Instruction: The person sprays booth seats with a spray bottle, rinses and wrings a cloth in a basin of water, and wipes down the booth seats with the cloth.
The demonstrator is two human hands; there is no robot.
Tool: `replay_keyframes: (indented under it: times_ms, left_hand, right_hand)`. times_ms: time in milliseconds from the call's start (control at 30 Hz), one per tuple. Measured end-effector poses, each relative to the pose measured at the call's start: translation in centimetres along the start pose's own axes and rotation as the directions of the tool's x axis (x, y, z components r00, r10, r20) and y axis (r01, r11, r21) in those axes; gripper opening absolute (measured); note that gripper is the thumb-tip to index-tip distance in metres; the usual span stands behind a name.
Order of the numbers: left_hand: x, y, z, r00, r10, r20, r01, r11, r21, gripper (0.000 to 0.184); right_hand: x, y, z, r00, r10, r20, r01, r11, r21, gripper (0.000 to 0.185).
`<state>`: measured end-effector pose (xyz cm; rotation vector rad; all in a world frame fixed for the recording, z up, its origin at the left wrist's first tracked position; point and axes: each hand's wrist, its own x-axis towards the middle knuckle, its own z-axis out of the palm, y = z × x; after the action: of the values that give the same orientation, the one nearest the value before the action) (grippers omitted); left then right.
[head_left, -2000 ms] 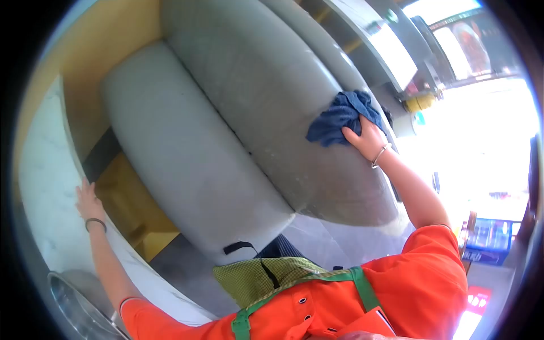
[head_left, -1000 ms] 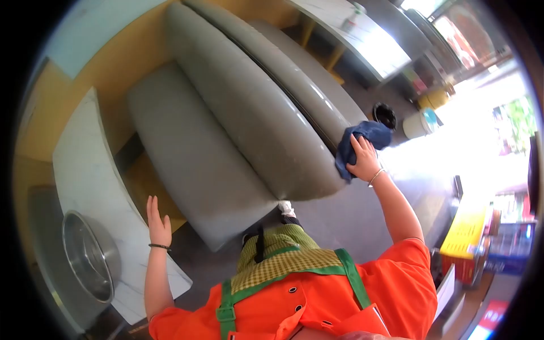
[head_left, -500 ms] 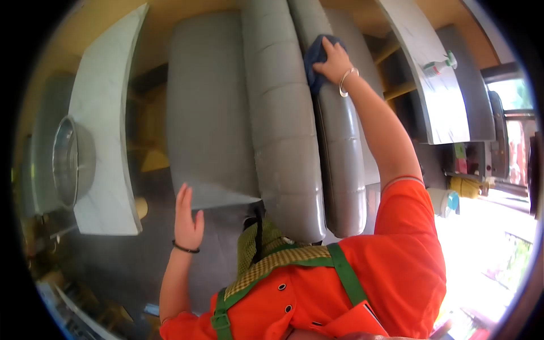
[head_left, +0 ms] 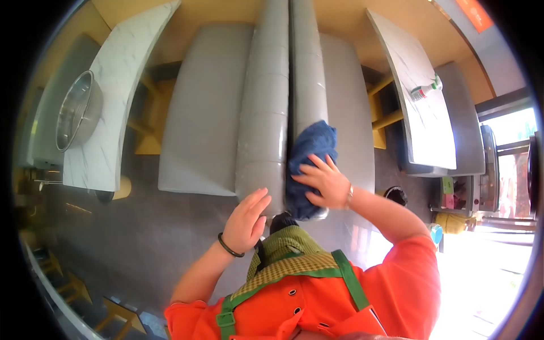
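My right hand point(head_left: 327, 184) holds a crumpled blue cloth point(head_left: 314, 139) against the near end of the right seat backrest point(head_left: 309, 73), pressing it down with the fingers spread over it. The cloth drapes over the padded top and hides the end of this backrest. My left hand point(head_left: 246, 220) is raised with its fingers stretched out and nothing in it, close to the near end of the left backrest point(head_left: 263, 113). The two grey backrests stand back to back, a narrow gap between them. Flat grey seats point(head_left: 207, 113) lie on either side.
A marble-patterned table point(head_left: 122, 73) on the left bears a steel bowl point(head_left: 85, 116). Another such table point(head_left: 411, 85) on the right carries a spray bottle point(head_left: 426, 89). Dark grey floor point(head_left: 147, 238) shows around the seats, and a yellow cloth point(head_left: 453, 222) lies at the right.
My right hand has drawn the blue cloth along the right backrest from its far part to its near end. My left hand has moved right, toward the left backrest. The view has shifted.
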<state>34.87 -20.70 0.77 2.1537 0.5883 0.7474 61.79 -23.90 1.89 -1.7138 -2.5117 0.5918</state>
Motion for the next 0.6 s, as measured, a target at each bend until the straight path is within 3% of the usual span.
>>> replay_keyframes:
  times_ms: [167, 233, 433, 567, 600]
  left_hand:
    - [-0.5, 2.6, 3.0, 0.993, -0.121, -0.015, 0.122, 0.992, 0.031, 0.042]
    - [-0.4, 3.2, 4.0, 0.968, -0.206, -0.144, 0.218, 0.974, 0.069, 0.041]
    - [3.1, 4.7, 7.8, 0.848, -0.411, -0.333, 0.442, 0.897, 0.019, 0.041]
    - [8.0, 4.9, 8.5, 0.894, -0.338, -0.295, 0.383, 0.917, 0.110, 0.038]
    - [8.7, 4.6, 8.4, 0.936, -0.290, -0.199, 0.320, 0.937, 0.137, 0.038]
  right_hand:
    - [6.3, 6.5, -0.6, 0.964, -0.095, -0.247, 0.084, 0.995, -0.054, 0.043]
    - [9.0, 9.9, -2.0, 0.958, -0.144, -0.247, 0.123, 0.988, -0.096, 0.041]
    - [15.7, 17.7, -4.8, 0.924, -0.272, -0.270, 0.225, 0.955, -0.193, 0.036]
    - [18.3, 20.0, -5.2, 0.913, -0.270, -0.305, 0.242, 0.962, -0.129, 0.036]
    - [18.2, 20.3, -5.0, 0.907, -0.278, -0.317, 0.256, 0.960, -0.111, 0.036]
